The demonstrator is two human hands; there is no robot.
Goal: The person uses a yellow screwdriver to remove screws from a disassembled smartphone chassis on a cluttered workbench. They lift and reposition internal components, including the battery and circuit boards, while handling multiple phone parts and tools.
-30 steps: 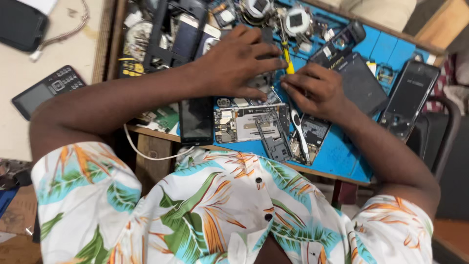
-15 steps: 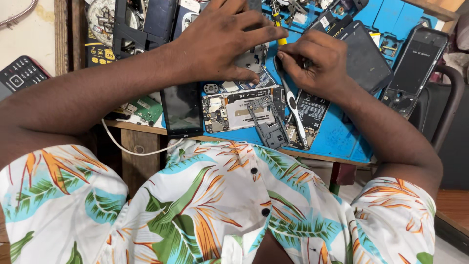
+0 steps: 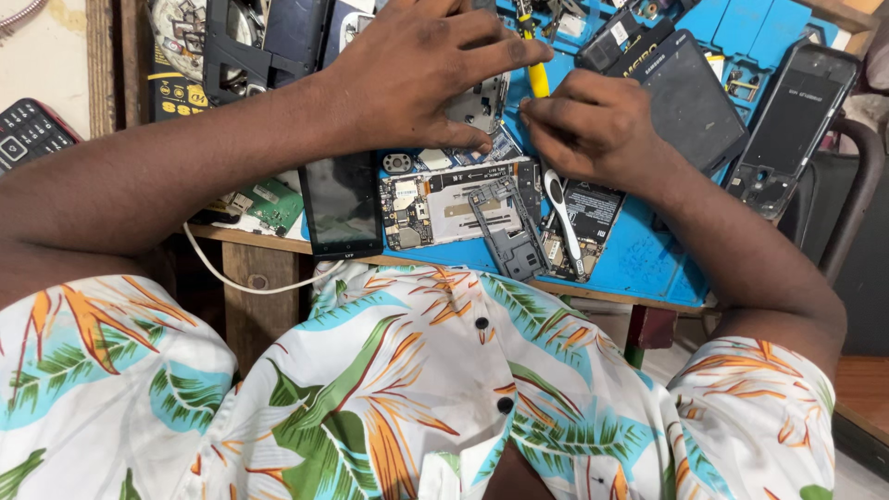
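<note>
Item: head view over a phone-repair desk [image 3: 111, 111].

Change from half a second ago: our view sits a little closer and lower; both hands stay over the same opened phone, our left hand's fingers now stretched further across toward the yellow tool.

Left hand [image 3: 417, 74]: fingers [image 3: 491, 56] spread flat and open, gripping nothing, fingertips pressing a small circuit board [image 3: 482, 102] down on the blue work mat [image 3: 639, 259].

Right hand [image 3: 593, 125]: fingers curled closed around a yellow-handled screwdriver [image 3: 535, 79], held near upright just beside the left fingertips. Its tip is hidden behind the hands.

Nearby, on the mat:
- opened phone chassis [image 3: 444, 199] with exposed boards, directly below both hands;
- loose black inner frame [image 3: 505, 227], tilted across the chassis;
- white plastic pry tool [image 3: 563, 218], lying on a dark back cover below our right hand;
- black phone screen [image 3: 340, 204], face up, left of the chassis;
- green circuit board [image 3: 273, 206], further left;
- dark phones [image 3: 787, 120], at the right edge.

At far left, a keypad phone [image 3: 28, 134].
</note>
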